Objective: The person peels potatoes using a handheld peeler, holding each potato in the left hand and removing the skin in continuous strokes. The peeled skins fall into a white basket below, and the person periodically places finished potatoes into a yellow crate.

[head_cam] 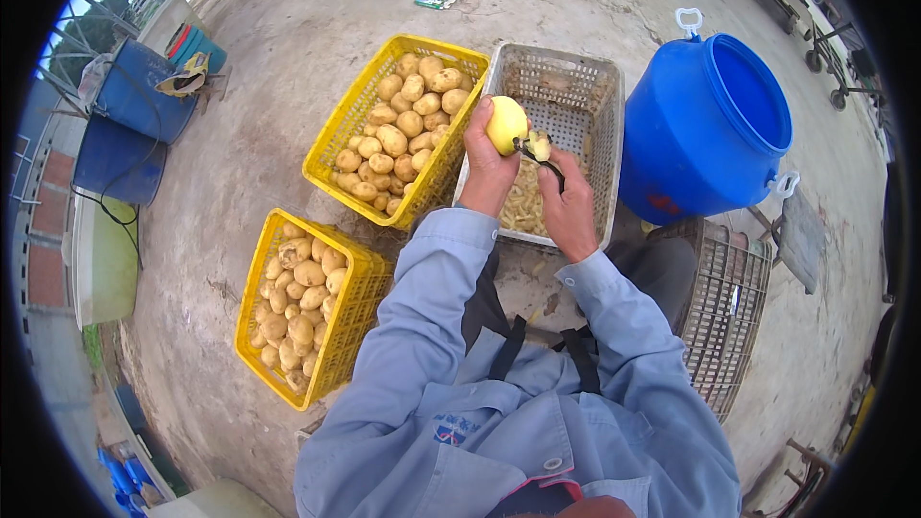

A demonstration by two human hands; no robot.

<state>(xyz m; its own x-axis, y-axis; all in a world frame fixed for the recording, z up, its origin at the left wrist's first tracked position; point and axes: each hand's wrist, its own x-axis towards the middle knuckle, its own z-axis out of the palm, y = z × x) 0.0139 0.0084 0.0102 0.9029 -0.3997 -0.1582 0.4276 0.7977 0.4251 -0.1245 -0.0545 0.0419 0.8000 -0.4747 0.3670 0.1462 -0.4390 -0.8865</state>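
Observation:
My left hand [488, 151] grips a peeled, pale yellow potato [507, 124] above a grey plastic crate [610, 97]. In my right hand [570, 205] is a black-handled peeler [552, 169], its head against the potato's lower right side. Pale peel [538, 145] is bunched on the peeler's head. Many peelings [524, 207] lie in the near part of the grey crate, below my hands. Left of that crate, unpeeled potatoes [392, 138] fill a yellow crate [347, 106]. A second yellow crate [363, 295], nearer to me, also holds unpeeled potatoes [296, 302].
A blue plastic barrel [669, 122] with an open mouth stands right of the grey crate. Close to my right leg is a slatted crate [727, 316] with a small knife [735, 300] on it. Blue drums [119, 158] stand far left on the concrete floor [194, 288].

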